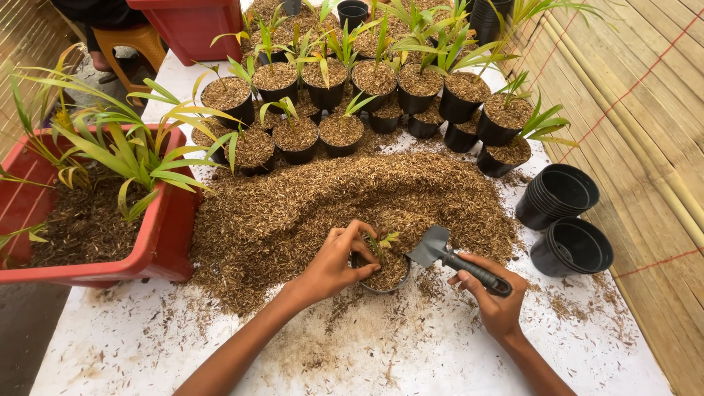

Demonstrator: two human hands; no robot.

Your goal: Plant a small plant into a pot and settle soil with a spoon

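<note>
At the near edge of a white table, the left hand curls its fingers over the rim of a small black pot, steadying a seedling in its brown fill. Just beside it, the right hand closes around the handle of a grey trowel, blade tipped toward the pot. Behind them spreads a mound of husk mix. To the left sits a red tub of leafy plants; to the right lie two stacks of empty pots. Farther back, rows of filled pots carry young green shoots, beside a bamboo wall.
</note>
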